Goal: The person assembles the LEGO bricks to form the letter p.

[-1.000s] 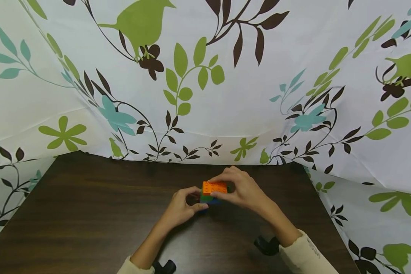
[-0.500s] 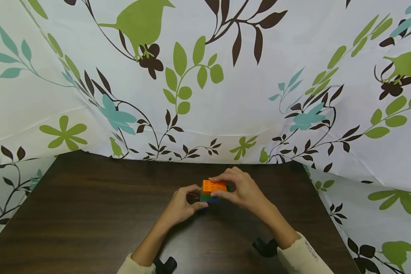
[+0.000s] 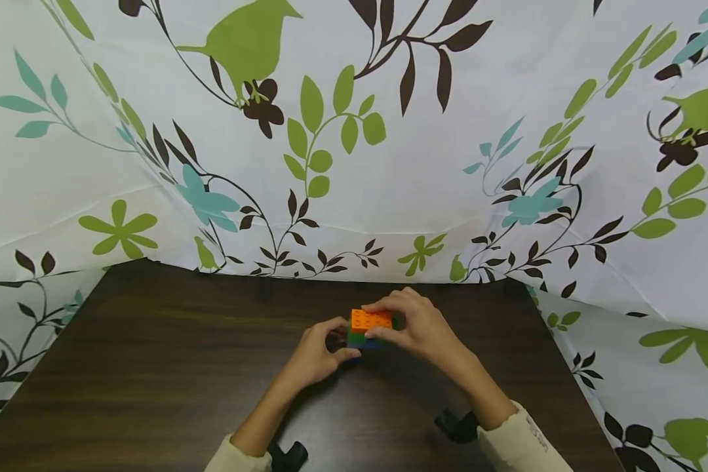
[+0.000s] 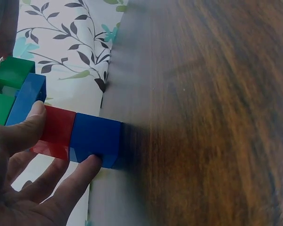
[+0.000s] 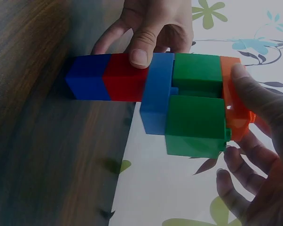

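A tower of toy building bricks stands upright on the table. In the right wrist view, its bottom is a blue brick (image 5: 87, 77), followed by a red brick (image 5: 125, 77) and a wider blue brick (image 5: 155, 101). Two green bricks (image 5: 195, 126) sit side by side above that, with a gap between them. An orange brick (image 3: 371, 319) tops the stack, pinched between the thumb and fingers of my right hand (image 3: 419, 331). Lower down, my left hand (image 3: 315, 357) grips the tower, its thumb on the red brick beside the wide blue one and a fingertip against the bottom blue brick.
The dark wooden table (image 3: 171, 367) extends around the tower. Behind and at the sides hangs white cloth (image 3: 425, 157) printed with leaves and birds. Black wrist mounts (image 3: 457, 426) sit under both cream sleeves (image 3: 522, 439).
Both hands keep their places on the tower. A little more green shows beneath the orange brick than a second ago. The head view has shifted slightly.
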The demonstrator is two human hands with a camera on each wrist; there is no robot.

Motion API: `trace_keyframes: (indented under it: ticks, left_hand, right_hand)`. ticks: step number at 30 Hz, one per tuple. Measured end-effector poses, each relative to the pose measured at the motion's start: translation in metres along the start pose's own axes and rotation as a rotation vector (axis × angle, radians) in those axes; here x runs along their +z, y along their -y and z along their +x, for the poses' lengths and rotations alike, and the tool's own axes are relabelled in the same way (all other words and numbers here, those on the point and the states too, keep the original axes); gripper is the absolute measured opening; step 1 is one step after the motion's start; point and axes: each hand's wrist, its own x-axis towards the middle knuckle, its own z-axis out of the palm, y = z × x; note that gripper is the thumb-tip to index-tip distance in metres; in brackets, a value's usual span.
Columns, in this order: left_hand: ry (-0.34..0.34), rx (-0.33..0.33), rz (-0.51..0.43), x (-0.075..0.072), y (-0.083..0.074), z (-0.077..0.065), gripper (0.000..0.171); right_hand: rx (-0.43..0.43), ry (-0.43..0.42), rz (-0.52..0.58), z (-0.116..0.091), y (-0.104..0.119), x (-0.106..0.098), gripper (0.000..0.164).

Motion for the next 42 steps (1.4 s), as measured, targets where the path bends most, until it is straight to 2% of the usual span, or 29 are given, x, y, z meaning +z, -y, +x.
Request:
trace_keyframes:
  ticks: [6, 15, 21, 30, 42]
  left_hand:
    - [-0.016, 0.004, 0.019, 0.0, 0.001, 0.001, 0.026]
    - [-0.008, -0.003, 0.04, 0.004, 0.001, -0.001, 0.028]
    - [-0.014, -0.013, 0.053, 0.003, 0.004, -0.002, 0.031]
    - [-0.007, -0.014, 0.066, 0.003, 0.004, -0.001, 0.033]
    - [-0.043, -0.017, 0.064, 0.004, 0.003, -0.003, 0.035]
  right_hand:
    - [-0.016, -0.067, 0.028, -0.003, -0.004, 0.007, 0.041]
    - [-0.005, -0.088, 0.103, -0.01, -0.013, 0.008, 0.043]
    - [0.028, -0.08, 0.175, -0.014, -0.019, 0.007, 0.042]
    - [0.073, -0.08, 0.226, -0.017, -0.027, 0.009, 0.043]
    - [0.149, -0.115, 0.223, -0.015, -0.025, 0.007, 0.039]
